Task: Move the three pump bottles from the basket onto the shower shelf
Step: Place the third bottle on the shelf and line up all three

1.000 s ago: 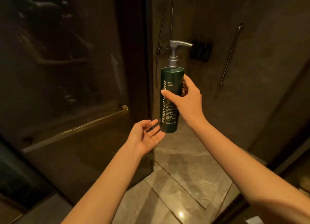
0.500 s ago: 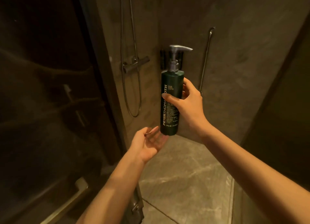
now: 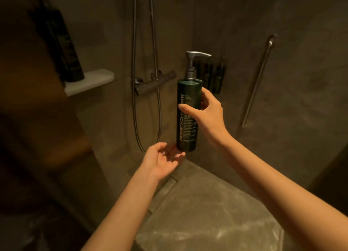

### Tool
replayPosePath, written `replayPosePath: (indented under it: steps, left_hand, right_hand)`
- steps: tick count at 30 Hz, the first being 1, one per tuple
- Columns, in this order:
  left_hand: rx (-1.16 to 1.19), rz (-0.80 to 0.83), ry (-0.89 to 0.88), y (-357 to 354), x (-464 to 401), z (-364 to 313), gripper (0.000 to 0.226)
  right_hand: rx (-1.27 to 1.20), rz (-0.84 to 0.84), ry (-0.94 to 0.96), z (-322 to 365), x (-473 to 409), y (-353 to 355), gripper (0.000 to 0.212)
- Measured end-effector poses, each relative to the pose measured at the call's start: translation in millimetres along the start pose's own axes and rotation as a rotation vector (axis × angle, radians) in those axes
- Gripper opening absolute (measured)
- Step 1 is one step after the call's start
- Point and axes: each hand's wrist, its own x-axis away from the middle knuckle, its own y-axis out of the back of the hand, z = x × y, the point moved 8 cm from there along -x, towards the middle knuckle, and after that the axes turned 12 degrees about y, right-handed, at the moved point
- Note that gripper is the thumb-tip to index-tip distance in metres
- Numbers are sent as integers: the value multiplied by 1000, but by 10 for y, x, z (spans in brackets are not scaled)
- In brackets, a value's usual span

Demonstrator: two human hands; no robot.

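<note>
1 green pump bottle (image 3: pixel 187 115) upright in mid-air before the shower wall, gripped at mid-body by right hand (image 3: pixel 209 113). Left hand (image 3: pixel 162 161) open, palm up, fingertips at the bottle's base. 1 dark bottle (image 3: pixel 62 49) stands on shower shelf (image 3: pixel 94 79), upper left.

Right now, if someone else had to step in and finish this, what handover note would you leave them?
Right hand: gripping the green pump bottle around its middle, upright, in mid-air in front of the shower wall.
Left hand: open, palm up, just under the bottle's base; contact unclear.
Shower shelf: upper left, with at least one dark bottle already standing on it; blur hides whether there is a second.
Basket: not in view.
Left: set the held bottle on the shelf, then check the basket for any remaining.
</note>
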Motion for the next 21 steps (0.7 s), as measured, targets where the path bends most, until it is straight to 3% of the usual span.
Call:
replayPosePath:
  steps: [7,14,21]
  left_hand:
    - [64,28,-304,-795,-129,-1312,17]
    - [97,-77,-579,-665,180,-2299,39]
    - [-9,-286,-929,-459,429,-3036,25]
  right_hand:
    - [-200,153,174,-18,-1631,-484,65]
    - [-492,313,236,107,-2392,-1445,53]
    - [-645,474,284,249,-2806,-2374,52]
